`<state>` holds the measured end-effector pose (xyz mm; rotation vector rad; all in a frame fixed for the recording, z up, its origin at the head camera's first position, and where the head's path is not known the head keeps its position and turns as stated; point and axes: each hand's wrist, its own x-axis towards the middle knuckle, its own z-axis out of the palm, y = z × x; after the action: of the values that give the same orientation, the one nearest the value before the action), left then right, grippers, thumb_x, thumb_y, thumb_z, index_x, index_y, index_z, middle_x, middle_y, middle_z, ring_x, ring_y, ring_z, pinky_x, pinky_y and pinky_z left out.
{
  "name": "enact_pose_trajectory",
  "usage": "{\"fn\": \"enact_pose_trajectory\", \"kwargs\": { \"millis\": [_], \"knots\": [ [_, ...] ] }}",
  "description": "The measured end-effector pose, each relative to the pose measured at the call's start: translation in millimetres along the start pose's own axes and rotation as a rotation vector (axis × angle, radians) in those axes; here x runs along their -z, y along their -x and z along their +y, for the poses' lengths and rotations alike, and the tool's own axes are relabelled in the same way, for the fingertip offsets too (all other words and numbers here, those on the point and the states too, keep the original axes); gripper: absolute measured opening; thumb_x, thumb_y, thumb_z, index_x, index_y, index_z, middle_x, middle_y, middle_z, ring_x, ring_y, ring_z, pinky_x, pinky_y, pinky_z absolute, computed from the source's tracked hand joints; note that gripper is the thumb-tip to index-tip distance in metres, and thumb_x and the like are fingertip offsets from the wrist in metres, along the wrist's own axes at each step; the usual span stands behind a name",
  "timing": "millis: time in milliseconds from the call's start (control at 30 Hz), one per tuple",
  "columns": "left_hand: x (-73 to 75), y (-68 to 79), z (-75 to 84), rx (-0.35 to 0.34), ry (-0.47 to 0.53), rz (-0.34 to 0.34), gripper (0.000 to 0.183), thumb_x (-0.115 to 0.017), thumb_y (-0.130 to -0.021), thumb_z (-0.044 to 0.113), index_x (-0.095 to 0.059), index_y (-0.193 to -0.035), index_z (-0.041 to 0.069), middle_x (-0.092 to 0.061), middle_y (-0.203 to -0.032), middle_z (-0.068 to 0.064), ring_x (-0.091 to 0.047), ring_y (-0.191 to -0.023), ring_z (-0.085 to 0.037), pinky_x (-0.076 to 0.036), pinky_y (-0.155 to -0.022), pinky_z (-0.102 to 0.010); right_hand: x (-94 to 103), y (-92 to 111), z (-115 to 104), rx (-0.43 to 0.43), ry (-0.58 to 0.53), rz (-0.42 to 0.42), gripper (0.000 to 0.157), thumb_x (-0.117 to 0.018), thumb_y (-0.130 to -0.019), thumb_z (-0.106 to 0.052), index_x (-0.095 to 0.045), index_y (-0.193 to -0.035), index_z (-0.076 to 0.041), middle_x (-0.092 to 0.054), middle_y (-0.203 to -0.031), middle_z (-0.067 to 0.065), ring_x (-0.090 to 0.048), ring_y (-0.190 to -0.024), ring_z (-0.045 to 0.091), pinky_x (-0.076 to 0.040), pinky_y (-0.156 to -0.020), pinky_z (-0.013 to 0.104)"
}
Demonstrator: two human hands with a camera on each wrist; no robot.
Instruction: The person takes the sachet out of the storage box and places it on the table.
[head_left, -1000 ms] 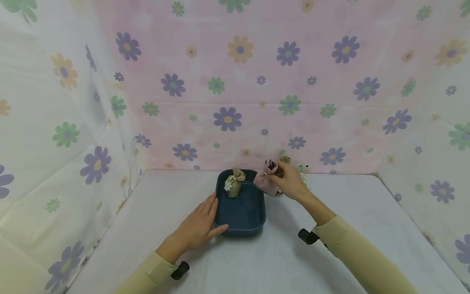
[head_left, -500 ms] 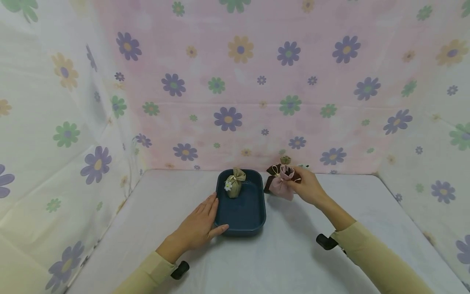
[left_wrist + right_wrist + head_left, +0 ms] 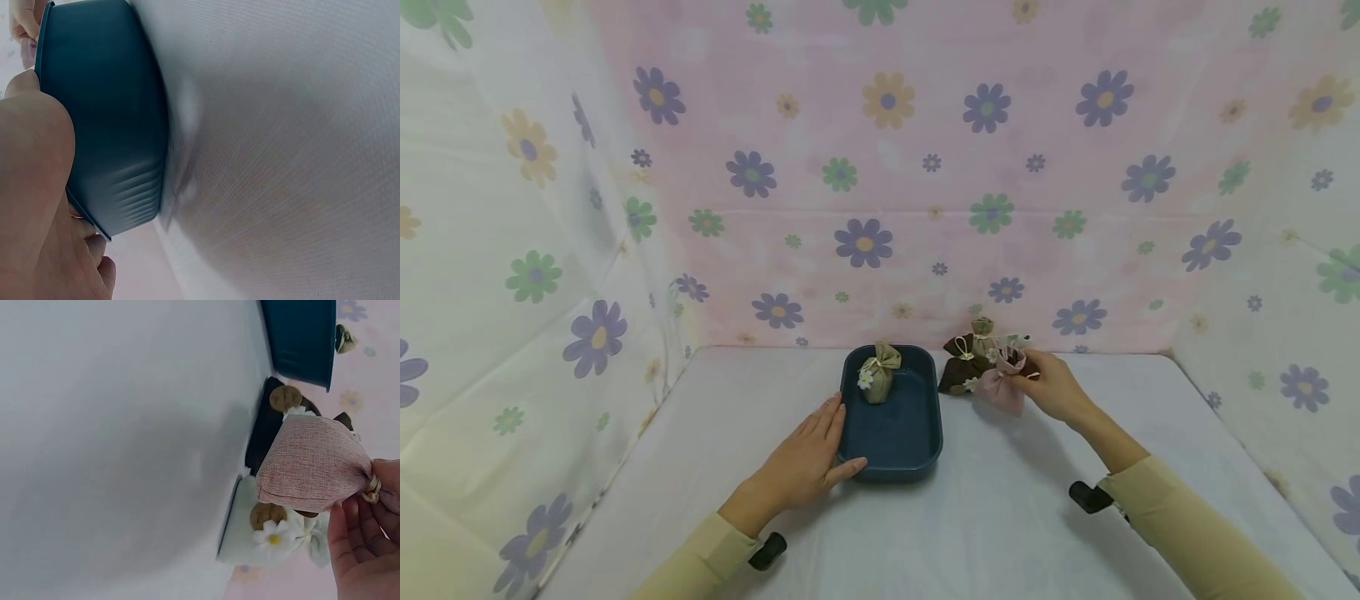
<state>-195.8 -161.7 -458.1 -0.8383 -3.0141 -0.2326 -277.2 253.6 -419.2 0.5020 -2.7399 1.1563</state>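
My right hand (image 3: 1054,387) pinches a small pink drawstring pouch (image 3: 1002,392) by its tied neck. In the right wrist view the pink pouch (image 3: 315,464) hangs above the cloth, its body turned away from the fingers. Behind it stand a dark brown pouch (image 3: 961,373), an olive pouch (image 3: 982,327) and a pale green pouch (image 3: 240,540) with a daisy and a round tag. My left hand (image 3: 801,457) rests along the left rim of a dark blue rectangular tray (image 3: 891,450), fingers straight, thumb at the near corner. Inside the tray sits another olive pouch (image 3: 877,385) with white flowers.
A white cloth (image 3: 737,392) covers the table. Behind it hangs a pink flowered curtain (image 3: 925,183), with pale flowered sheets at both sides. Black wrist mounts (image 3: 767,552) sit below each sleeve.
My right hand has carried the pink pouch rightward, from beside the tray's right rim to in front of the grouped pouches, uncovering the brown one. The left hand and tray have stayed put.
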Motion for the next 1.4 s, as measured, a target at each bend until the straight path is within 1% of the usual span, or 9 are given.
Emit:
{"fn": "enact_pose_trajectory", "kwargs": {
  "millis": [133, 233, 500, 600, 767, 900, 1067, 1200, 1400],
  "knots": [
    [0.1, 0.4, -0.1, 0.007, 0.0, -0.009, 0.1, -0.032, -0.101, 0.072, -0.018, -0.16, -0.008, -0.004, -0.17, -0.022, -0.009, -0.158, -0.034, -0.019, -0.125, -0.049, 3.0, 1.1, 7.0, -0.01, 0.0, -0.004, 0.022, -0.068, -0.096, -0.008, -0.068, -0.114, 0.004, -0.071, -0.104, 0.018, -0.068, -0.097, 0.033, -0.054, -0.075, 0.037],
    [0.7, 0.9, 0.0, 0.008, 0.003, -0.015, 0.1, -0.032, -0.101, 0.073, -0.017, -0.16, -0.007, -0.003, -0.17, -0.022, -0.009, -0.158, -0.034, -0.019, -0.126, -0.049, 4.1, 1.7, 13.0, -0.028, -0.007, -0.014, 0.02, -0.068, -0.096, -0.008, -0.068, -0.111, 0.004, -0.072, -0.104, 0.018, -0.068, -0.097, 0.033, -0.054, -0.074, 0.036],
    [0.5, 0.4, -0.1, 0.002, 0.005, -0.004, 0.101, -0.031, -0.101, 0.073, -0.017, -0.16, -0.008, -0.005, -0.17, -0.023, -0.01, -0.157, -0.035, -0.019, -0.125, -0.049, 3.1, 2.2, 34.6, -0.091, -0.005, -0.042, 0.014, -0.069, -0.097, -0.008, -0.067, -0.104, 0.003, -0.07, -0.101, 0.016, -0.064, -0.097, 0.029, -0.051, -0.075, 0.036],
    [-0.4, 0.0, -0.3, 0.0, 0.001, 0.001, 0.101, -0.031, -0.101, 0.073, -0.018, -0.16, -0.008, -0.005, -0.17, -0.023, -0.011, -0.157, -0.035, -0.02, -0.125, -0.05, 2.7, 3.3, 39.1, -0.093, -0.011, -0.042, 0.014, -0.069, -0.097, -0.009, -0.066, -0.102, 0.004, -0.07, -0.1, 0.017, -0.064, -0.097, 0.032, -0.051, -0.075, 0.037],
    [-0.9, 0.3, -0.7, 0.003, -0.002, 0.002, 0.101, -0.031, -0.101, 0.073, -0.018, -0.16, -0.007, -0.005, -0.17, -0.023, -0.011, -0.157, -0.035, -0.019, -0.125, -0.049, 2.4, 4.7, 39.8, -0.081, -0.006, -0.035, 0.02, -0.07, -0.095, -0.011, -0.066, -0.108, 0.004, -0.069, -0.104, 0.019, -0.066, -0.102, 0.038, -0.054, -0.078, 0.041],
    [-1.0, 0.5, -0.7, 0.004, 0.001, 0.003, 0.1, -0.031, -0.101, 0.073, -0.019, -0.16, -0.008, -0.005, -0.17, -0.023, -0.011, -0.157, -0.034, -0.02, -0.125, -0.049, 3.1, 7.1, 40.8, -0.087, 0.012, -0.033, 0.032, -0.072, -0.095, -0.014, -0.064, -0.119, 0.005, -0.068, -0.11, 0.021, -0.066, -0.105, 0.039, -0.057, -0.081, 0.046],
    [-0.4, 1.1, 0.1, 0.006, 0.003, -0.001, 0.1, -0.032, -0.101, 0.073, -0.019, -0.159, -0.008, -0.006, -0.169, -0.023, -0.01, -0.157, -0.034, -0.02, -0.125, -0.049, 7.7, 14.8, 41.0, -0.08, 0.042, -0.033, 0.046, -0.076, -0.094, -0.02, -0.059, -0.13, 0.005, -0.066, -0.119, 0.024, -0.066, -0.106, 0.039, -0.057, -0.086, 0.051],
    [-1.0, 0.9, -0.1, 0.0, -0.005, 0.005, 0.1, -0.032, -0.102, 0.072, -0.02, -0.159, -0.008, -0.006, -0.169, -0.024, -0.011, -0.157, -0.035, -0.02, -0.125, -0.049, 14.0, 24.0, 36.0, -0.068, 0.058, -0.03, 0.048, -0.076, -0.094, -0.019, -0.059, -0.132, 0.004, -0.065, -0.122, 0.026, -0.066, -0.105, 0.04, -0.057, -0.086, 0.053],
    [-1.8, 0.2, -0.4, -0.006, -0.012, 0.015, 0.1, -0.031, -0.102, 0.072, -0.02, -0.159, -0.009, -0.007, -0.169, -0.024, -0.013, -0.157, -0.036, -0.02, -0.125, -0.049, 21.7, 36.1, 27.4, -0.059, 0.058, -0.022, 0.041, -0.076, -0.094, -0.018, -0.061, -0.126, 0.004, -0.065, -0.121, 0.024, -0.065, -0.105, 0.036, -0.056, -0.087, 0.049]
  ]
}}
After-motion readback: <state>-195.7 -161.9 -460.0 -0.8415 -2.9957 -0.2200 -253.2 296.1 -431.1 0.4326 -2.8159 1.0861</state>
